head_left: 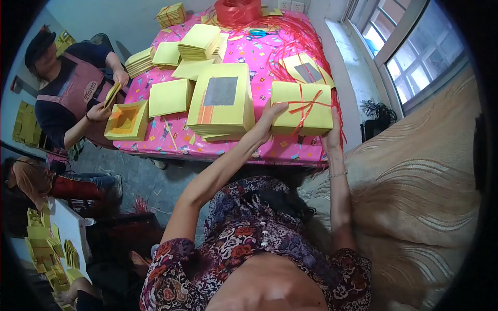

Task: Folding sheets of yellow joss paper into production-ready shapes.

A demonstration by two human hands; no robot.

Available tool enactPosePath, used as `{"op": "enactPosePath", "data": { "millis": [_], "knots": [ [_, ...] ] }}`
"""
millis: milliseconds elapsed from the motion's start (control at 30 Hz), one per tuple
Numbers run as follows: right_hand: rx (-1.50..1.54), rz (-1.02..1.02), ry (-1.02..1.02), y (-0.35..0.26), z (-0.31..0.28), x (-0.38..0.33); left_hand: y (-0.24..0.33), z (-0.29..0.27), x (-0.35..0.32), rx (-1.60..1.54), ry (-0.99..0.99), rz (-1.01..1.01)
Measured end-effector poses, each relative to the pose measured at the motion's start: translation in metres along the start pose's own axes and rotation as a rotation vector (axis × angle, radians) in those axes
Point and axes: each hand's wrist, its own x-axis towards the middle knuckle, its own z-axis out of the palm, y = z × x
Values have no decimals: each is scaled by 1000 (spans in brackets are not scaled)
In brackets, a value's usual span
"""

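Your left hand [268, 120] lies with fingers spread along the left edge of a yellow paper bundle tied crosswise with red plastic ribbon [302, 107], and your right hand [333, 136] clasps its right near corner; the bundle sits at about 1 o'clock on the desk with the pink patterned cloth [249, 52]. Just at 9 o'clock of the bundle stands a tall stack of yellow paper sheets with a grey square on top [220, 101]. At 12 o'clock, far back, a red ribbon spool [237, 10]; at 9 o'clock, another person's hands [99, 110] hold folded yellow paper.
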Motion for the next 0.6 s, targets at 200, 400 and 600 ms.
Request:
{"op": "enactPosePath", "data": {
  "millis": [200, 400, 600],
  "knots": [
    [57, -108, -87, -56, 25, 49, 88, 37, -13, 113, -44, 237],
    [-99, -52, -212, -109, 92, 106, 151, 13, 2, 193, 72, 107],
    [-233, -72, -323, -119, 117, 181, 196, 0, 32, -187, -5, -80]
  ]
}}
